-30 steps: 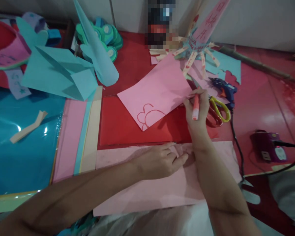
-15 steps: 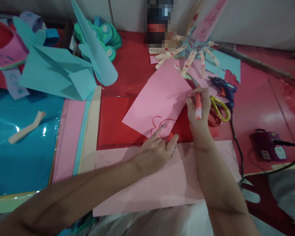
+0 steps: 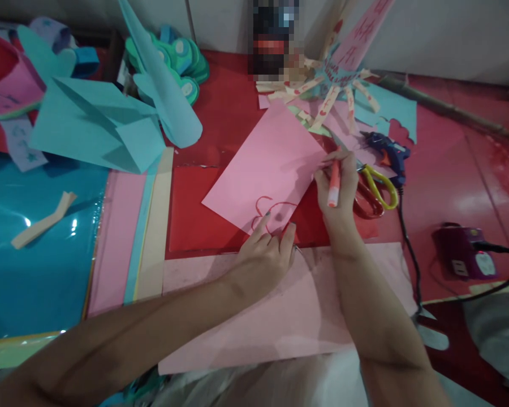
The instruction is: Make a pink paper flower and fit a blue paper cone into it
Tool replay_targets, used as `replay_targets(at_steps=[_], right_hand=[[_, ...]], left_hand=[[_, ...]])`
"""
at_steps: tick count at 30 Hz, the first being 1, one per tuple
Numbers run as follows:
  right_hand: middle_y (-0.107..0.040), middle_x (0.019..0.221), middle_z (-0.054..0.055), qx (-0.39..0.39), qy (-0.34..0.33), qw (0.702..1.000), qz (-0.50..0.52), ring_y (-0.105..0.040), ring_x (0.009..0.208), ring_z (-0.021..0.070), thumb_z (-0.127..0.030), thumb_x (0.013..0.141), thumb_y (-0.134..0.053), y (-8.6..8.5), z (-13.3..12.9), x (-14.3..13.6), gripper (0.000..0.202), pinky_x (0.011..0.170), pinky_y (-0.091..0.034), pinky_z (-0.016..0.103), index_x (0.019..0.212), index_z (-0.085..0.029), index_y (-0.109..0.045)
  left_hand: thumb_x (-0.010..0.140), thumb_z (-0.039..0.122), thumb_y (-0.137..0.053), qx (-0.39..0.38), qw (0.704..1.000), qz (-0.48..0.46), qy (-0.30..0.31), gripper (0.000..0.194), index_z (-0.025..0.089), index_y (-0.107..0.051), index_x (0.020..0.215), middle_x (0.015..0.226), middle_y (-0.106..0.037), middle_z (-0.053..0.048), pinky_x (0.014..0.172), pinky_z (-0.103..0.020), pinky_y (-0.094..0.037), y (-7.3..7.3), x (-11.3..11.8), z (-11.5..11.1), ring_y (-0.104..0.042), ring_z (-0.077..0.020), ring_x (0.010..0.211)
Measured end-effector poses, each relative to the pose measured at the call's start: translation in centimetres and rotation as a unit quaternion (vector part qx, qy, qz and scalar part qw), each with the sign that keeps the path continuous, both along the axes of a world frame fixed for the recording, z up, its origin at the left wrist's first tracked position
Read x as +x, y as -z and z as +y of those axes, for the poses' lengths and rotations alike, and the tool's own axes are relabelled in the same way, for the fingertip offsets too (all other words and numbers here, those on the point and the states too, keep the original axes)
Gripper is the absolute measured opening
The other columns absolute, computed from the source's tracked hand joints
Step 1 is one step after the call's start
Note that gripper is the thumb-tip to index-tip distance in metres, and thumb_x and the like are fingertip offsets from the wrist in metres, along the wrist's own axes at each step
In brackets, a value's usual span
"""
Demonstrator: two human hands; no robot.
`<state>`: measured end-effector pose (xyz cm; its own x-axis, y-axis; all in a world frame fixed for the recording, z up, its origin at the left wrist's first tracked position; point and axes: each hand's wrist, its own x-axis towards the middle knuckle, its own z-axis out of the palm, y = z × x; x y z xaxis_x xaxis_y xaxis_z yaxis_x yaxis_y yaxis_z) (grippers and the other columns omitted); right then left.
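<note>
- Nearest, a pale pink sheet lies under both forearms, its near edge against the person's clothing.
- Just beyond it the left hand rests on the near corner of a brighter pink sheet, index finger stretched out, thumb spread away, gripping nothing.
- The sheet lies at a slant on a red packet, in the middle of the scene. Its near corner bears part of a curved red outline, partly covered by the left fingers.
- To the right and apart from the left hand, the right hand is closed around a red marker, its fingertips at the sheet's right edge; whether the marker's tip touches paper cannot be told.
- The step in hand looks to be drawing, with the sheet being squared up between strokes. A further stroke would call for the left hand pinning the corner and the marker brought round to the outline's loose end.
- On the left, a shiny clear sleeve seems to enclose the blue sheets; a cream strip lies on top.
- Right of the right hand sit scissors, with a glue gun farther off.
- Far left, an open rounded holder has a pink wall and red inside; its contents cannot be made out.
</note>
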<state>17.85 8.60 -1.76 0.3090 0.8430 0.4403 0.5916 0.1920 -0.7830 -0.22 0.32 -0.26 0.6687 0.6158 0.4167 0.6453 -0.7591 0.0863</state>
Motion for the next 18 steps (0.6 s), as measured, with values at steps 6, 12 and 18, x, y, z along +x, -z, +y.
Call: replay_targets(at_steps=[6,12,18], right_hand=[[-0.052,0.079,0.000,0.013,-0.014,1.000,-0.003,-0.055,0.068,0.0146,-0.026,0.077,-0.060,0.2,0.1,0.0,0.016,0.066,-0.052,0.032,0.081,-0.027,-0.044],[-0.056,0.100,0.004,0.085,0.066,0.994,-0.008,-0.059,0.093,0.0179,-0.027,0.088,-0.050,-1.5,-0.6,-0.5,0.010,0.085,-0.050,0.041,0.097,-0.028,-0.048],[-0.058,0.104,0.004,0.075,0.056,0.995,0.043,-0.061,0.095,0.0174,-0.032,0.092,-0.043,-1.6,-1.2,-0.8,0.013,0.082,-0.052,0.041,0.103,-0.027,-0.045]], left_hand=[[0.090,0.026,-0.043,-0.006,1.000,0.017,-0.016,0.039,0.000,-0.058,0.114,0.051,-0.058,0.000,0.096,-0.034,-0.046,0.3,0.1,0.0,-0.055,-0.0119,0.049],[0.089,0.027,-0.044,-0.022,0.998,0.048,-0.023,0.042,-0.002,-0.057,0.117,0.056,-0.062,-0.002,0.097,-0.032,-0.045,0.3,0.1,-0.1,-0.058,-0.0130,0.053],[0.091,0.025,-0.040,-0.039,0.998,0.045,-0.019,0.043,-0.004,-0.053,0.120,0.053,-0.060,-0.002,0.096,-0.035,-0.045,0.2,0.1,-0.1,-0.059,-0.0141,0.053]])
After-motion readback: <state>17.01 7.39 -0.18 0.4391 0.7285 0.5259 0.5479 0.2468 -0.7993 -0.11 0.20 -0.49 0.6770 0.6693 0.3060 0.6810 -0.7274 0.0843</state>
